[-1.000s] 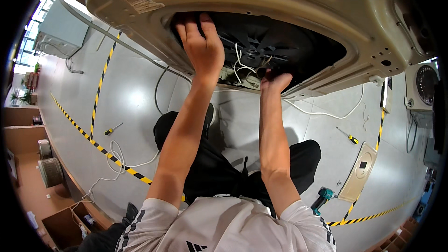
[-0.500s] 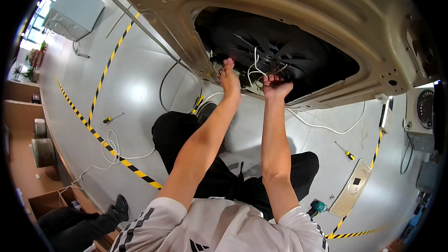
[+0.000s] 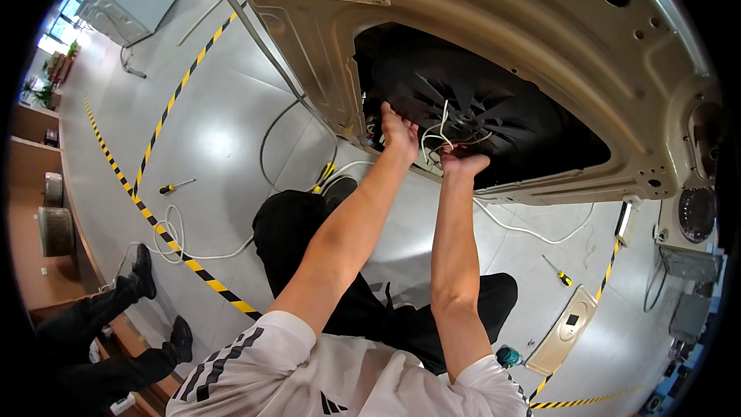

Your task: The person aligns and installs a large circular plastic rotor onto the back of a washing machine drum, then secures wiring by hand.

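A beige metal appliance cabinet point(image 3: 309, 54) leans over me, with a large opening in its panel. Inside sits a black ribbed round tub point(image 3: 432, 69). Loose white wires point(image 3: 445, 120) hang in front of its centre. At the opening's lower left edge, my left hand point(image 3: 401, 139) reaches in with its visible fingers stretched upward; the others are hidden. Close by, my right hand point(image 3: 461, 162) is turned palm up under the wires. Its fingers are curled at the lower edge, and what they hold cannot be made out.
A grey hose point(image 3: 262, 50) runs down the cabinet's left side. Screwdrivers point(image 3: 176, 186) lie on the floor at left and right. A beige panel point(image 3: 567, 328) and a teal power tool point(image 3: 509, 356) lie at lower right. Another person's legs point(image 3: 116, 301) show at lower left. White cable crosses the floor.
My view has shifted, so the cabinet appears lower and further right. Both hands stay at the opening; the left reaches a little further inside. The other person's legs are now further apart.
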`<state>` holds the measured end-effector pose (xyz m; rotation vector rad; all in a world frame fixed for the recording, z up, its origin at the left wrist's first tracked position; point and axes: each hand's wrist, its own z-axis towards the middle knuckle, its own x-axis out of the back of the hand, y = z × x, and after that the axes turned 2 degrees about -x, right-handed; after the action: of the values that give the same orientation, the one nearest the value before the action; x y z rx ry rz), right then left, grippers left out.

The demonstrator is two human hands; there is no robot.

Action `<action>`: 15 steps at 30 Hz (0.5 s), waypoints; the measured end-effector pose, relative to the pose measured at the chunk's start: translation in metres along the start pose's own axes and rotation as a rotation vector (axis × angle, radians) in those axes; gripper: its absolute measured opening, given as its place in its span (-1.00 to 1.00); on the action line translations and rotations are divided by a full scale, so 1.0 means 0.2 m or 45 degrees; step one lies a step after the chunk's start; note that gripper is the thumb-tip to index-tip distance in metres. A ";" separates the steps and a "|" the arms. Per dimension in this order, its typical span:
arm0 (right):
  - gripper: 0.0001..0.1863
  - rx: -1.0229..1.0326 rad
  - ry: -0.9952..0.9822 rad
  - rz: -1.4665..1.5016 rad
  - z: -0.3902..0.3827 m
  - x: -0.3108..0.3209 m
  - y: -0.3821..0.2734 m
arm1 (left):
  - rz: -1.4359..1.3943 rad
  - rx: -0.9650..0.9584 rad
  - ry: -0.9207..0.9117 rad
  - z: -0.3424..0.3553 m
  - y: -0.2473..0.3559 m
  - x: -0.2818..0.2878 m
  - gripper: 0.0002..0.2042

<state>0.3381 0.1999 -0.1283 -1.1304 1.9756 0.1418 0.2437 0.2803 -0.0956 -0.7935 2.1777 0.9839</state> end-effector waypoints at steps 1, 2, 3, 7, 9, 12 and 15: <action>-0.64 -0.004 -0.001 0.001 -0.01 0.01 0.00 | -0.001 0.009 0.003 0.00 0.00 0.00 -0.52; -0.63 0.009 -0.009 -0.006 -0.01 0.00 0.00 | -0.002 0.019 0.007 0.01 0.00 0.00 -0.49; -0.62 0.022 -0.016 -0.014 -0.01 0.00 0.00 | -0.002 0.029 0.010 0.02 0.00 -0.01 -0.46; -0.53 -0.012 -0.006 -0.098 -0.09 -0.03 0.02 | 0.086 0.273 0.046 0.04 -0.02 -0.02 -0.26; -0.49 -0.097 -0.061 -0.059 -0.13 -0.07 0.06 | 0.109 0.309 0.074 0.04 -0.02 -0.02 -0.24; -0.39 -0.156 -0.111 -0.052 -0.09 -0.04 0.07 | 0.235 0.308 -0.006 0.13 -0.05 0.03 -0.20; -0.38 -0.146 -0.022 0.053 -0.10 -0.06 0.10 | 0.196 0.300 -0.010 0.11 -0.05 0.04 -0.30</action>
<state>0.3129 0.2100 -0.1124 -1.1572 1.9976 0.2893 0.2506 0.2899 -0.1172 -0.5174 2.3212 0.7810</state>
